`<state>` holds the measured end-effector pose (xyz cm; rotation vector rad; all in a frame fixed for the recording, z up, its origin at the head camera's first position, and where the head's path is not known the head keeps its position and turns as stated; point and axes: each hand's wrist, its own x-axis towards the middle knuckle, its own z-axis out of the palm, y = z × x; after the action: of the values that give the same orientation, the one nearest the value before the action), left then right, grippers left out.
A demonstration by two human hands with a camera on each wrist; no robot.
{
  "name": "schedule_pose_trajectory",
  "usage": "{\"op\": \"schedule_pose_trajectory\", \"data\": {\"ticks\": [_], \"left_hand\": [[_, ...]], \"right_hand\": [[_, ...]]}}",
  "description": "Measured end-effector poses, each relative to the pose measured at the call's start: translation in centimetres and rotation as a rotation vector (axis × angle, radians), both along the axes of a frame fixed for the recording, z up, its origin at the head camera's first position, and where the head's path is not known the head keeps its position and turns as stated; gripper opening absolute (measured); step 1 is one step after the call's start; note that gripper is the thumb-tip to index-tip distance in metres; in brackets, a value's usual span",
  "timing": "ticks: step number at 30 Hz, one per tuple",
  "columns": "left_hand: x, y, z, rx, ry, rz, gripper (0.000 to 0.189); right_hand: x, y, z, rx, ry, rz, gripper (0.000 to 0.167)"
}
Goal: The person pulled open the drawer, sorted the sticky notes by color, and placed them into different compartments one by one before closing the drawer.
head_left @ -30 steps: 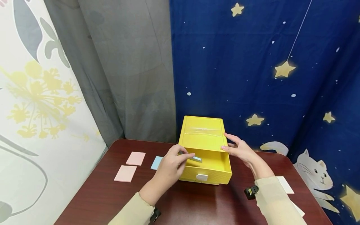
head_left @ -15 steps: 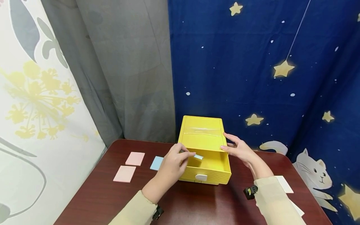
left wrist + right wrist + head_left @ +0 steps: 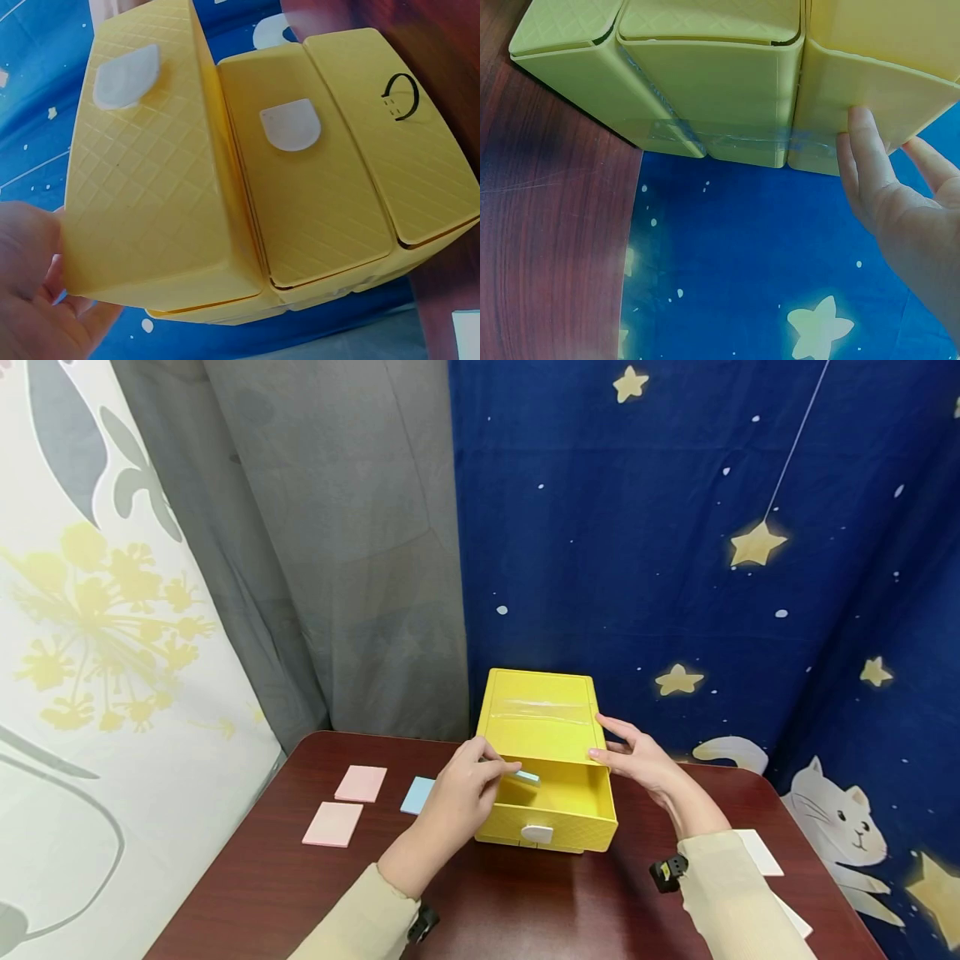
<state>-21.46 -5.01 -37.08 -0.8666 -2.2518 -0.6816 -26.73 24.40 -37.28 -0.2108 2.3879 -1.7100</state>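
In the head view, my left hand (image 3: 459,797) pinches a light blue sticky-note pad (image 3: 527,777) between thumb and fingers, over the pulled-out top drawer (image 3: 570,833). Most of the pad is hidden behind the fingers. The yellow drawer cabinet (image 3: 540,706) has a strip of clear tape across its top. My right hand (image 3: 645,764) rests against the cabinet's right side near the upper front corner, with the thumb at the top edge. Seen from the right wrist, its fingers (image 3: 866,146) lie extended on the side wall. The left wrist view shows two shut lower drawers (image 3: 315,202).
Two pink pads (image 3: 361,783) and another light blue pad (image 3: 417,795) lie left of the cabinet on the brown table (image 3: 525,910). Two white pads (image 3: 761,852) lie at the right, one partly behind the right sleeve. Curtains (image 3: 555,527) hang behind the table.
The blue pad in my left hand has tilted slightly, and that hand has shifted a little. The right hand keeps its place on the cabinet, and the drawer stays pulled out.
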Motion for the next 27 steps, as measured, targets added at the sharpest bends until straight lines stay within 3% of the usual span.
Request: {"op": "schedule_pose_trajectory", "data": {"ticks": [12, 27], "left_hand": [[0.07, -0.02, 0.01, -0.058, -0.051, 0.019, 0.025], [-0.13, -0.22, 0.03, -0.007, -0.146, -0.054, 0.022]], "right_hand": [[0.0, -0.04, -0.01, 0.003, 0.0, -0.005, 0.082], [0.09, -0.03, 0.04, -0.006, -0.005, -0.004, 0.082]]}}
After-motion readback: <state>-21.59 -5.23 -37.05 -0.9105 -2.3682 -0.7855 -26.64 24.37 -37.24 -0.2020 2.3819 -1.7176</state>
